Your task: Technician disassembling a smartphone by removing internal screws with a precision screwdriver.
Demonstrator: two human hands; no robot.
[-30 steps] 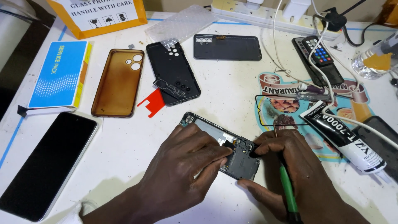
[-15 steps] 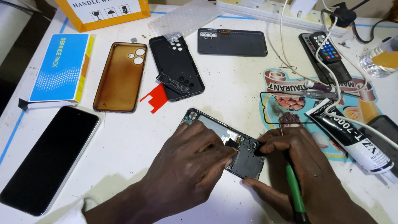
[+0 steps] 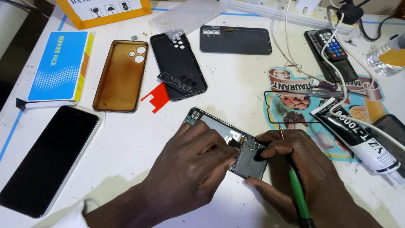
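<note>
I see my left hand (image 3: 192,162) lying over the opened black phone with bare inner parts (image 3: 236,147) on the white tabletop (image 3: 126,139), fingers pressing it. My right hand (image 3: 295,169) grips a green-handled screwdriver (image 3: 297,192), fingertips touching the phone.

Head view, looking down at my hands on a white table (image 3: 126,139). My left hand (image 3: 190,169) lies over an opened phone (image 3: 236,147), fingertips on its exposed inner parts. My right hand (image 3: 295,169) touches the phone's lower end and holds a green-handled screwdriver (image 3: 295,185). Nearby lie a brown phone case (image 3: 120,76), two black back covers (image 3: 179,63), a blue box (image 3: 59,67), a dark screen panel (image 3: 46,158) and a glue tube (image 3: 358,137).
</note>
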